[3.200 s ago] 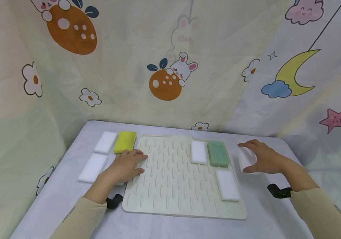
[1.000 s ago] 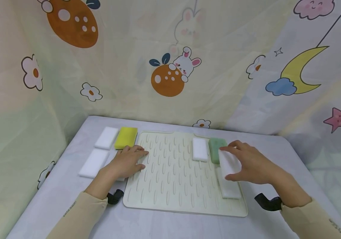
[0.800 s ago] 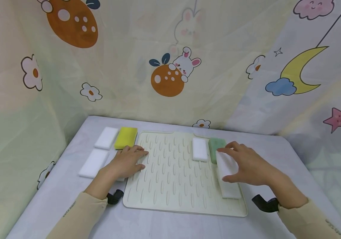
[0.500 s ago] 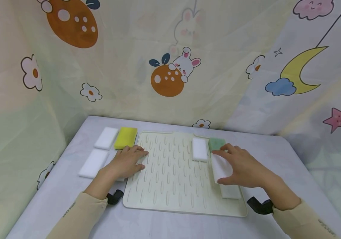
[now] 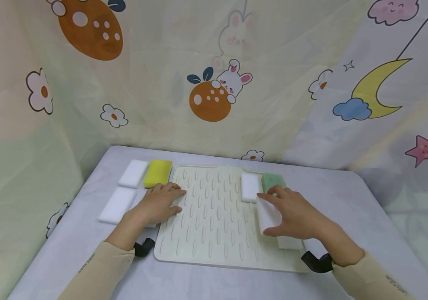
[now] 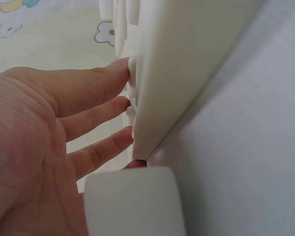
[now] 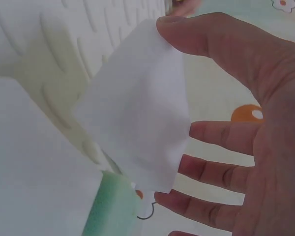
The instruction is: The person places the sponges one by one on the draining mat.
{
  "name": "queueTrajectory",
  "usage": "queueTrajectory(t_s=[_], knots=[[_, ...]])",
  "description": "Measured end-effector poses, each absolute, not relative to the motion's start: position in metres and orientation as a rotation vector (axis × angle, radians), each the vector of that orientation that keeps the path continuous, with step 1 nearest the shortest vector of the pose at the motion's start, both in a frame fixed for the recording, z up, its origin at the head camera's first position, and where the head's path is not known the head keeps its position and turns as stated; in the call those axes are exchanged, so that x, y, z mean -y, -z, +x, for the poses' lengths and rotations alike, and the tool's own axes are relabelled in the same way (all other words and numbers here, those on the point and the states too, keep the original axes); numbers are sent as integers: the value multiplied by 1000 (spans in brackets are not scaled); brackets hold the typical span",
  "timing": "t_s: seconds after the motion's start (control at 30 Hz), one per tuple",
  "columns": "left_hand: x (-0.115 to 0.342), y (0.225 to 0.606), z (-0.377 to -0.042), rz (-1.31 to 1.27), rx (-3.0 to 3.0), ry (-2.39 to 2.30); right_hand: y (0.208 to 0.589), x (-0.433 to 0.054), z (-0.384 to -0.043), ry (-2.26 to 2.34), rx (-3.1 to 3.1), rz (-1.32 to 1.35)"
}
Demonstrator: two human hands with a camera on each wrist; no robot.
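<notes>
My right hand [image 5: 296,212] pinches a white melamine sponge [image 5: 268,214] between thumb and fingers, over the right part of a ribbed cream mat [image 5: 206,233]. In the right wrist view this sponge [image 7: 137,103] is tilted, thumb at one edge and fingertips along the opposite side. A green sponge [image 5: 272,182] lies just behind it, partly covered. One white sponge [image 5: 250,187] rests on the mat to its left; another white sponge [image 5: 289,243] peeks out below the hand. My left hand [image 5: 160,203] rests its fingertips on the mat's left edge, fingers extended; the left wrist view shows those fingers [image 6: 103,152] touching the rim.
Left of the mat lie a yellow sponge [image 5: 157,173] and two white sponges, one at the back [image 5: 133,173] and one nearer [image 5: 118,205]. A further white block [image 6: 132,201] sits under the left wrist. Patterned cloth [image 5: 154,104] hangs behind the white-covered table [image 5: 199,285].
My right hand has carried the white sponge leftward from the table right of the mat to above the mat, passing over the lower white sponge. The left hand stays at the mat's edge.
</notes>
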State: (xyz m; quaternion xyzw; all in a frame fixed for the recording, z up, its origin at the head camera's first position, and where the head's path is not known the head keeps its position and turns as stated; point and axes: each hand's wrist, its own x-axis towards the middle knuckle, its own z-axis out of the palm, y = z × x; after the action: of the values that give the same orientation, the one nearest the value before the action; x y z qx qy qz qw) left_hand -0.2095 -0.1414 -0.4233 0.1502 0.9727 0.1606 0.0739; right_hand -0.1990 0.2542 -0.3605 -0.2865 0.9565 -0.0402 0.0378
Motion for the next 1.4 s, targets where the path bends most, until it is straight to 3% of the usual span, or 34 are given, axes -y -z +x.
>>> queueTrajectory(t_s=[1.4], knots=[[141, 423, -209, 459, -2923, -493, 389, -218, -195, 75, -2844, -810]])
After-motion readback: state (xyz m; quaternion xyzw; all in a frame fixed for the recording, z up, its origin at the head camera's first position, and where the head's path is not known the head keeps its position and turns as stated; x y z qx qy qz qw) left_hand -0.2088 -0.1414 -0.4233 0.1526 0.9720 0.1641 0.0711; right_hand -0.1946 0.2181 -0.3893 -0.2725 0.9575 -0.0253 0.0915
